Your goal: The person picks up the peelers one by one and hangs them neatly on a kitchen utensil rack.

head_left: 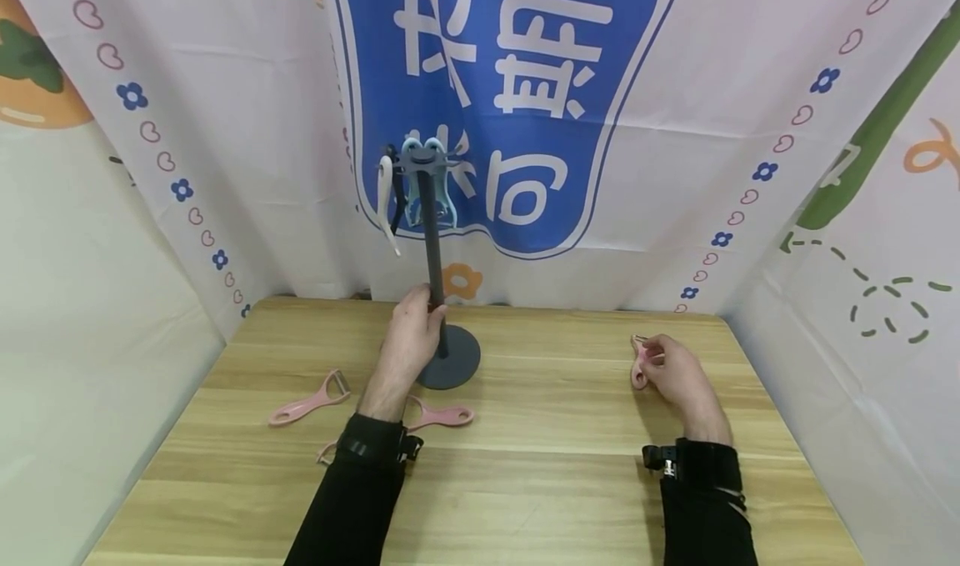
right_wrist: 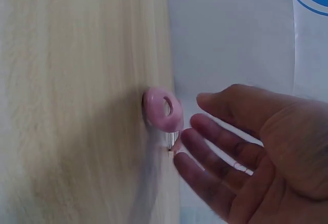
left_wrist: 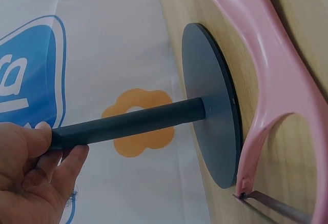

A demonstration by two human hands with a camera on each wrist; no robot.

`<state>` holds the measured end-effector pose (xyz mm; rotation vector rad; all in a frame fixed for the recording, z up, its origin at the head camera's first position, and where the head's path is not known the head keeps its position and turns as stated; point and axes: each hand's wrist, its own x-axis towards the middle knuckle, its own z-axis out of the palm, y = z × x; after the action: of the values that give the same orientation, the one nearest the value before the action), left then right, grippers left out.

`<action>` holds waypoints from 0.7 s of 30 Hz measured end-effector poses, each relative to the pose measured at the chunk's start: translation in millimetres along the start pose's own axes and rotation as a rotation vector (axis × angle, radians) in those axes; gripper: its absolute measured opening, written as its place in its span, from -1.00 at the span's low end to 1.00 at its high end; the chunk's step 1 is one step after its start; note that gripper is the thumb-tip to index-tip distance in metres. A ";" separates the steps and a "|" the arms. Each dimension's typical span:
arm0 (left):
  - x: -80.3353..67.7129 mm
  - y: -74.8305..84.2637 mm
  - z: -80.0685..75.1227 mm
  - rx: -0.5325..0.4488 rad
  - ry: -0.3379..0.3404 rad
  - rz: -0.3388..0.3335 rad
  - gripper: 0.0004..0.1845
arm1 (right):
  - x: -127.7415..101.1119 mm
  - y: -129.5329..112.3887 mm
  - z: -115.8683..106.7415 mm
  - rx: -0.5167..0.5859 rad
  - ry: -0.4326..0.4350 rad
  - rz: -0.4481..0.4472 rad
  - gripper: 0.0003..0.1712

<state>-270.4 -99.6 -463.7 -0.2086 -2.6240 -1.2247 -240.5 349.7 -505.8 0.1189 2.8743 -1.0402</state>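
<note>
My left hand grips the dark pole of an upright stand, thumb and fingers around it in the left wrist view. The stand's round base rests on the table. At the table's right side, my right hand is beside a pink peeler lying there. In the right wrist view its fingers are spread, just apart from the peeler's holed handle end. Light blue peelers and a white peeler hang from the stand's top; something black hangs behind the white one.
On the wooden table, one pink peeler lies left of my left arm. Another pink peeler lies in front of the base, and a third is mostly hidden by my left sleeve. A printed curtain hangs behind the table.
</note>
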 end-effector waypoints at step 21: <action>0.4 -1.8 0.1 -0.002 -0.002 0.001 -0.76 | 24.6 3.2 -18.2 -0.371 -0.073 -0.425 -0.58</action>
<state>-271.2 -100.6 -465.0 -0.2117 -2.6244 -1.2269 -265.5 364.9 -496.5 -0.5606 3.0293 -0.5125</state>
